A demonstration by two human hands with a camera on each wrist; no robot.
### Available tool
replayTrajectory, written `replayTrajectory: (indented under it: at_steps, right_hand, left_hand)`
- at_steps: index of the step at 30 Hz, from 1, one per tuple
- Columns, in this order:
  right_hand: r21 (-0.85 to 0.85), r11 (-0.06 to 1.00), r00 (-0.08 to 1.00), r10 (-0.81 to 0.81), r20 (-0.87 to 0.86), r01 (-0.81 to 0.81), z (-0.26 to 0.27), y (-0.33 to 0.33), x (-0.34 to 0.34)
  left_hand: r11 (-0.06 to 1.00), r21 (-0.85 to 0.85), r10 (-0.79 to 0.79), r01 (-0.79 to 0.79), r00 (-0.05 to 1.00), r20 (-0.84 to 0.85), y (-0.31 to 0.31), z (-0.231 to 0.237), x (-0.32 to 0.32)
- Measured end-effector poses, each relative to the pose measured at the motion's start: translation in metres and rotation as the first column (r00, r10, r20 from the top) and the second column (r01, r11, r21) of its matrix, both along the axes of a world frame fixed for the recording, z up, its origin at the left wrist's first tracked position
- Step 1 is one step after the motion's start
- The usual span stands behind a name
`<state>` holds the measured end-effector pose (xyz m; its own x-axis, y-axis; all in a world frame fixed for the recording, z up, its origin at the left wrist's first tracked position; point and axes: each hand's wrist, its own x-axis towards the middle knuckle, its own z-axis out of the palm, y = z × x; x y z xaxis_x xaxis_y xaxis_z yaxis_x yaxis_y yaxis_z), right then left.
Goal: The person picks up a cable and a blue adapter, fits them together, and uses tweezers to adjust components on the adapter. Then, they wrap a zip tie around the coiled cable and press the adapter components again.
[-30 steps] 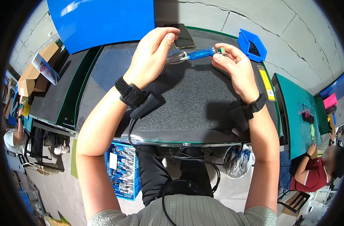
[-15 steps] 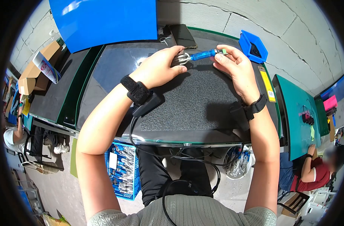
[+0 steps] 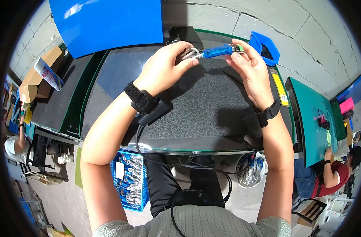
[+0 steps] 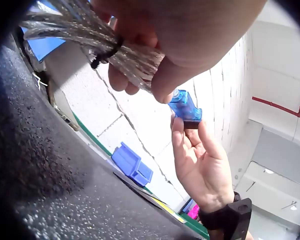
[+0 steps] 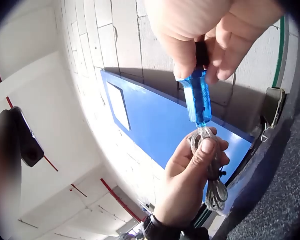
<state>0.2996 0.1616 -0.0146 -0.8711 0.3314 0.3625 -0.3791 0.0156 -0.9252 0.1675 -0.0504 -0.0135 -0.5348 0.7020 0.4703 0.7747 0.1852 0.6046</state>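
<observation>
The left hand [image 3: 164, 67] grips a bundle of clear, silvery cable [image 4: 85, 35], held by a black tie, above the dark mat [image 3: 196, 106]. From the bundle runs a translucent blue connector housing [image 3: 216, 51], whose dark end the right hand [image 3: 251, 69] pinches between thumb and fingers. In the right wrist view the blue housing [image 5: 197, 100] hangs between the right fingers above and the left hand [image 5: 190, 175] below. A bit of green shows at the connector's end in the head view.
A blue bin [image 3: 264, 49] and a dark phone-like slab [image 3: 190, 37] lie at the table's back. Below the front edge are a blue basket of cables [image 3: 129, 179] and a round container of more cables [image 3: 250, 170]. A blue panel [image 3: 109, 23] stands back left; a person in red [image 3: 334, 177] sits right.
The left hand has lowered from its earlier raised pose and closed around the cable bundle. The blue connector has tilted and risen slightly, with the right fingers shifted on its end.
</observation>
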Motion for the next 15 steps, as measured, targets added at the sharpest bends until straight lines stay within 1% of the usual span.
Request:
replayTrajectory:
  at_steps: [1,2,4,5,6,7,8,9,10,11,13,14,15]
  right_hand:
    - [-0.01,1.0,1.0,-0.008,-0.022,0.008,0.0,-0.001,0.0]
    - [-0.01,1.0,1.0,-0.008,-0.023,0.008,0.001,-0.003,0.0]
    - [-0.145,0.989,0.997,-0.037,-0.069,0.026,0.003,-0.009,0.002]
    - [-0.144,0.989,0.997,-0.036,-0.07,0.026,0.003,-0.008,0.003]
    - [-0.193,0.978,0.997,0.071,-0.014,-0.073,0.003,-0.004,0.005]
    - [-0.247,0.955,0.983,0.181,0.037,-0.166,0.004,-0.002,0.006]
    - [-0.247,0.954,0.983,0.182,0.037,-0.168,0.004,-0.004,0.007]
    - [-0.145,0.953,0.95,0.285,0.126,-0.267,0.005,-0.007,0.01]
    - [-0.052,0.927,0.901,0.372,0.223,-0.37,0.006,-0.012,0.013]
    - [0.027,0.924,0.889,0.358,0.285,-0.38,0.009,-0.019,0.013]
    - [0.007,0.917,0.88,0.38,0.286,-0.398,0.004,-0.022,0.011]
    - [-0.011,0.91,0.87,0.4,0.287,-0.415,0.002,-0.023,0.01]
    - [-0.049,0.916,0.874,0.395,0.282,-0.398,0.003,-0.025,0.012]
  left_hand:
    - [0.999,0.038,-0.015,0.015,1.0,-0.002,0.0,0.0,0.001]
    - [0.999,0.038,-0.015,0.015,1.0,-0.002,0.0,0.002,0.002]
    - [1.0,0.016,-0.022,0.022,1.0,0.011,-0.002,0.008,0.007]
    - [1.0,0.017,-0.022,0.022,1.0,0.01,-0.002,0.008,0.008]
    - [0.989,0.12,-0.102,0.086,0.985,0.139,-0.001,0.006,0.008]
    - [0.964,0.229,-0.192,0.134,0.947,0.256,-0.001,0.005,0.008]
    - [0.964,0.23,-0.191,0.132,0.948,0.256,0.0,0.004,0.007]
    - [0.96,0.243,-0.2,0.137,0.945,0.26,0.0,0.003,0.006]
    - [0.957,0.254,-0.209,0.141,0.941,0.266,0.001,0.003,0.005]
    - [0.957,0.253,-0.208,0.14,0.941,0.267,0.0,0.002,0.006]
    - [0.987,0.123,-0.123,0.106,0.983,0.135,-0.002,0.007,0.013]
    - [0.987,0.121,-0.123,0.107,0.983,0.137,-0.001,0.004,0.012]
    - [0.982,0.112,-0.147,0.15,0.989,-0.034,0.001,0.001,0.011]
